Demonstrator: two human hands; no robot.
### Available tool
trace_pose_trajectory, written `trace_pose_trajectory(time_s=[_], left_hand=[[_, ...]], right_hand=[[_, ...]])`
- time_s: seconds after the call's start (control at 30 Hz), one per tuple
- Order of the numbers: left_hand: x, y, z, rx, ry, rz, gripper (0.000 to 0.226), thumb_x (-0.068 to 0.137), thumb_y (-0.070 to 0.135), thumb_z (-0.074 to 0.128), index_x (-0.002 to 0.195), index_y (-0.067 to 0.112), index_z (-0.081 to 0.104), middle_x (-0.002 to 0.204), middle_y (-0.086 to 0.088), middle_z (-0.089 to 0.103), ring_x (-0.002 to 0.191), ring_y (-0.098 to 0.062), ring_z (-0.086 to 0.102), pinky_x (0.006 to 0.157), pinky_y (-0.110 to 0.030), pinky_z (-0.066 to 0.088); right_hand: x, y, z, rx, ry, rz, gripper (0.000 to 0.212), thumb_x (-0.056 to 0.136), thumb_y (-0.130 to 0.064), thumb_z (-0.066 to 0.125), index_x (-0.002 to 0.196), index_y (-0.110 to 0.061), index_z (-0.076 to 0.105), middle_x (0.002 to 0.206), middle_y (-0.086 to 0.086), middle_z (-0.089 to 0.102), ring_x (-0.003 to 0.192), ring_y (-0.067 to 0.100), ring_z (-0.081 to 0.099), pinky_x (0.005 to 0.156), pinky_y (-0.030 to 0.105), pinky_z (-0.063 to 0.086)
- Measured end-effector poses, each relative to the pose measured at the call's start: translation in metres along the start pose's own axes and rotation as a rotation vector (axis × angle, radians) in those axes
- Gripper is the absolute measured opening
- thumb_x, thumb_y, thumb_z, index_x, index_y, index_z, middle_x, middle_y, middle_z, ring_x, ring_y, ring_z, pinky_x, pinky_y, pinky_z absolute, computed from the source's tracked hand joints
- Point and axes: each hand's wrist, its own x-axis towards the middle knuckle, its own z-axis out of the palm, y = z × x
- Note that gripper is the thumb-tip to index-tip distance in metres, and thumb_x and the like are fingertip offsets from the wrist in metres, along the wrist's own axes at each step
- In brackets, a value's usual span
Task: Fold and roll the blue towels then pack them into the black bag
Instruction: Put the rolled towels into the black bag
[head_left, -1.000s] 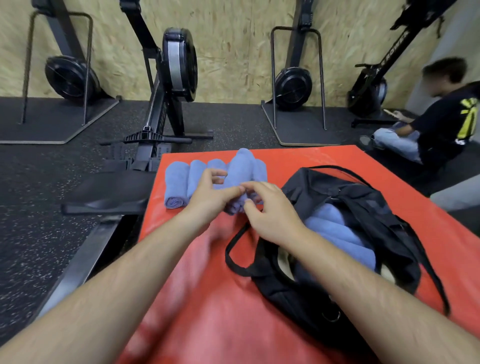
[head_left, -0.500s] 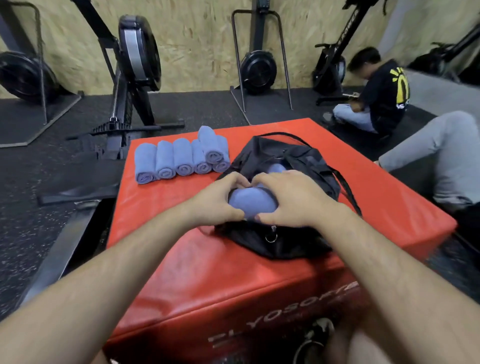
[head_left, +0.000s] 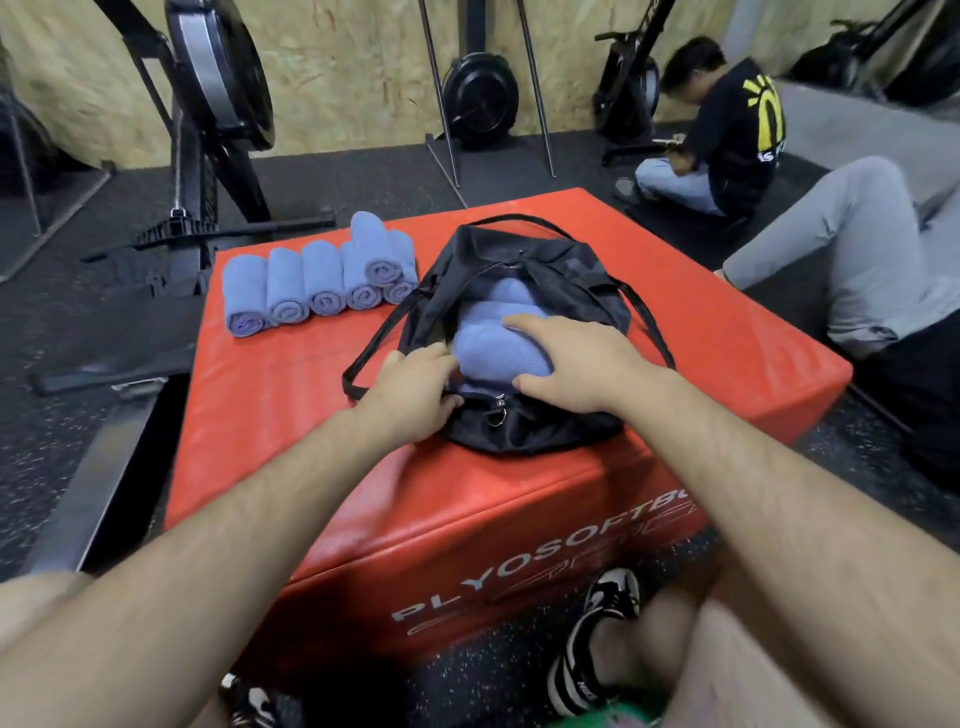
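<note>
The black bag (head_left: 519, 426) lies unzipped on the red foam box (head_left: 519, 509). Blue rolled towels (head_left: 498, 306) fill its inside. My right hand (head_left: 576, 358) grips the nearest rolled towel (head_left: 493, 353) from above, with the thumb on its near side, at the bag's mouth. My left hand (head_left: 415, 389) holds the bag's near-left rim, its fingers curled beside the towel's left end. Several more rolled blue towels (head_left: 291, 291) lie in a row at the box's back left, one of them stacked on top (head_left: 376, 254).
Rowing machines (head_left: 208, 104) stand along the plywood wall behind the box. A person in a black shirt (head_left: 727, 135) sits on the floor at the back right. A leg in grey trousers (head_left: 857, 249) lies right of the box. My shoes (head_left: 592, 649) are below its front edge.
I took one rolled towel from the row with both hands and brought it to the bag. It now sits lower in the opening, and my left hand has shifted to the bag's rim.
</note>
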Motion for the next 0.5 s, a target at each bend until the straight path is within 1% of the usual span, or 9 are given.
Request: trace_pose_trajectory(time_s=[0.07, 0.13, 0.2, 0.23, 0.3, 0.37, 0.43, 0.5], left_hand=[[0.0, -0.002, -0.003, 0.009, -0.012, 0.011, 0.025, 0.087, 0.032, 0.069, 0.109, 0.021, 0.063, 0.114, 0.002, 0.055, 0.116, -0.022, 0.053, 0.08, -0.036, 0.029], [-0.003, -0.005, -0.005, -0.004, -0.004, 0.035, 0.012, 0.087, 0.03, 0.068, 0.096, 0.024, 0.067, 0.107, 0.004, 0.056, 0.111, -0.022, 0.055, 0.083, -0.037, 0.031], [-0.006, -0.006, -0.006, 0.004, 0.01, 0.064, 0.003, 0.088, 0.027, 0.066, 0.09, 0.025, 0.067, 0.101, 0.006, 0.058, 0.107, -0.021, 0.057, 0.082, -0.037, 0.031], [-0.008, -0.006, -0.007, 0.004, 0.017, 0.077, 0.002, 0.089, 0.024, 0.064, 0.09, 0.025, 0.065, 0.099, 0.007, 0.058, 0.105, -0.021, 0.056, 0.083, -0.037, 0.029], [-0.012, -0.007, -0.008, -0.007, 0.042, 0.113, 0.008, 0.09, 0.018, 0.059, 0.093, 0.025, 0.06, 0.096, 0.008, 0.06, 0.102, -0.02, 0.056, 0.085, -0.036, 0.029], [-0.016, -0.008, -0.014, -0.032, 0.102, 0.179, 0.014, 0.09, 0.011, 0.054, 0.095, 0.023, 0.057, 0.093, 0.009, 0.061, 0.097, -0.019, 0.055, 0.087, -0.035, 0.029], [-0.019, -0.006, -0.026, -0.051, 0.188, 0.243, 0.015, 0.089, 0.011, 0.049, 0.094, 0.024, 0.055, 0.091, 0.011, 0.058, 0.094, -0.016, 0.053, 0.086, -0.031, 0.025], [-0.017, -0.003, -0.039, -0.046, 0.251, 0.287, 0.016, 0.086, 0.01, 0.047, 0.093, 0.024, 0.054, 0.088, 0.012, 0.054, 0.093, -0.014, 0.049, 0.084, -0.028, 0.021]], right_hand=[[0.003, -0.005, -0.002, -0.006, 0.011, -0.016, 0.068, 0.081, -0.055, 0.057, 0.144, -0.04, 0.035, 0.137, -0.002, 0.058, 0.12, 0.028, 0.058, 0.092, 0.041, 0.048], [0.005, -0.009, -0.003, -0.017, 0.002, -0.014, 0.064, 0.08, -0.054, 0.057, 0.14, -0.041, 0.038, 0.131, -0.002, 0.061, 0.115, 0.028, 0.06, 0.088, 0.04, 0.048], [0.006, -0.01, -0.003, -0.018, 0.002, -0.013, 0.061, 0.079, -0.054, 0.056, 0.136, -0.041, 0.04, 0.127, -0.003, 0.063, 0.111, 0.029, 0.061, 0.085, 0.04, 0.047], [0.006, -0.011, -0.003, -0.022, 0.006, -0.016, 0.058, 0.079, -0.053, 0.056, 0.134, -0.042, 0.041, 0.124, -0.003, 0.063, 0.11, 0.028, 0.062, 0.082, 0.039, 0.046], [0.006, -0.012, -0.005, -0.03, 0.012, -0.023, 0.055, 0.08, -0.05, 0.057, 0.132, -0.043, 0.042, 0.123, -0.004, 0.062, 0.109, 0.028, 0.062, 0.079, 0.039, 0.044], [0.005, -0.013, -0.007, -0.042, 0.008, -0.026, 0.055, 0.08, -0.047, 0.058, 0.133, -0.044, 0.043, 0.126, -0.003, 0.06, 0.111, 0.028, 0.061, 0.081, 0.039, 0.046], [0.004, -0.016, -0.009, -0.047, -0.016, -0.05, 0.056, 0.079, -0.045, 0.059, 0.133, -0.046, 0.044, 0.124, -0.005, 0.061, 0.113, 0.025, 0.06, 0.084, 0.04, 0.049], [0.005, -0.019, -0.012, 0.002, -0.063, -0.101, 0.057, 0.077, -0.042, 0.061, 0.132, -0.049, 0.048, 0.123, -0.011, 0.063, 0.115, 0.019, 0.059, 0.087, 0.038, 0.05]])
